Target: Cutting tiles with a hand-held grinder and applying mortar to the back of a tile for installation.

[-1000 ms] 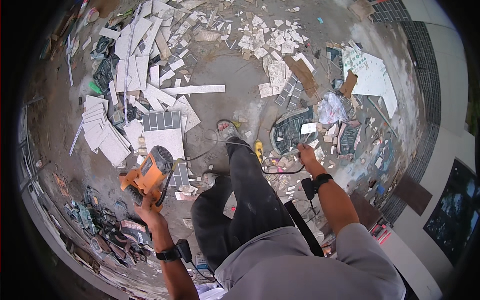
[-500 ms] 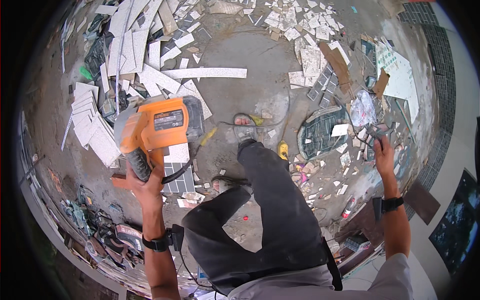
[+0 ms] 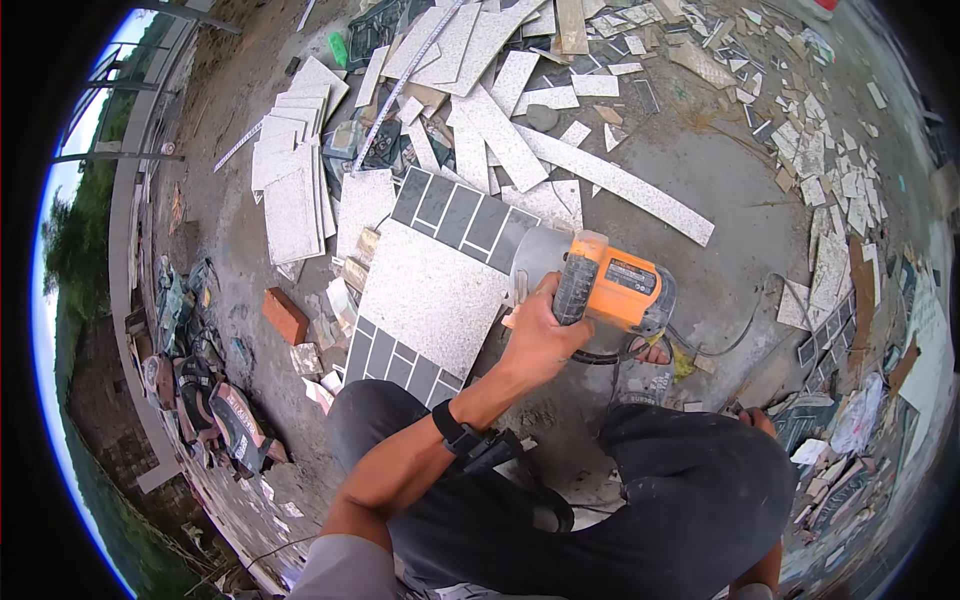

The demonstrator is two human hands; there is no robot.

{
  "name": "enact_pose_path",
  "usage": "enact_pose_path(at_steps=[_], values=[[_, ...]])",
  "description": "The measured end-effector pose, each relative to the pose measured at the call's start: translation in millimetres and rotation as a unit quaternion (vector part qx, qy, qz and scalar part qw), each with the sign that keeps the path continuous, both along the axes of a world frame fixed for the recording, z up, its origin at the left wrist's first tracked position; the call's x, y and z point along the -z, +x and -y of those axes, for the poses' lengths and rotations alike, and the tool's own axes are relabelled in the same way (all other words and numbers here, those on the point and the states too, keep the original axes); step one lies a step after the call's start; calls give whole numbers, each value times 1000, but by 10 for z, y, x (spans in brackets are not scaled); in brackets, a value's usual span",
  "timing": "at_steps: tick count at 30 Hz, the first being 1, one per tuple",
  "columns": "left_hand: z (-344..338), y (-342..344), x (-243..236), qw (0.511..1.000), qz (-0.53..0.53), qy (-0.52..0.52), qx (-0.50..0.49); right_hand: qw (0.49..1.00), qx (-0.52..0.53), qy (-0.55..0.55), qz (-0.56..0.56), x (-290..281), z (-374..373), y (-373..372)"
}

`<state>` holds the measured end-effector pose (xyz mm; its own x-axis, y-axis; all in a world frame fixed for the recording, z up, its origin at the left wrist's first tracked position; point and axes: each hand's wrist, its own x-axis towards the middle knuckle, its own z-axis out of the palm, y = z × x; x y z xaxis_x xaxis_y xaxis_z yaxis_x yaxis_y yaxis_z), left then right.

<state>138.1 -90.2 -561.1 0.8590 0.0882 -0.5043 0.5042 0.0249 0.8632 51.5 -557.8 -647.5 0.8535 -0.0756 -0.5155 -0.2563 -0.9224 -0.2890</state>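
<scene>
My left hand is wrapped round the black rear handle of an orange handheld circular saw. The saw's round grey guard is beside the right edge of a dark grey brick-patterned tile. A white speckled tile lies over the patterned pieces, left of my left hand. From the saw a black cord runs to the right. Only a little of my right hand shows past my right knee; its fingers are mostly hidden, so what it holds cannot be made out.
Stacked white tiles and a long white strip lie beyond the patterned tile. A red brick sits to the left. Broken tile pieces cover the far right floor. A clear plastic bag is at right.
My left hand has carried the saw right and lowered it beside the tiles. My right hand has drawn in behind my knee. The view has swung left, and my knees are bent lower.
</scene>
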Motion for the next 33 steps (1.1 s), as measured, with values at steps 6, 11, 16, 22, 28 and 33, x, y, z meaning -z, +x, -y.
enact_pose_path(at_steps=[6, 11, 16, 22, 28, 33], values=[[29, -79, 165, 998, 49, -24, 37, 999, 11, -32, 10, -86, 233, -509], [-49, -56, 105, 997, 68, 35, 24, 995, 20, -71, -63, -91, 411, -854], [-165, -70, 343, 998, 35, 33, 49, 991, 68, -42, -110, -170, 425, -1437], [-193, -213, 488, 985, 97, 56, 129, 987, 110, -70, -92, 53, 397, -1684], [36, -234, 237, 997, 18, 45, 53, 987, 89, -74, -109, 307, 286, -1594], [-47, -289, 259, 996, 22, 53, 61, 983, 57, -106, -142, 321, 278, -1515]])
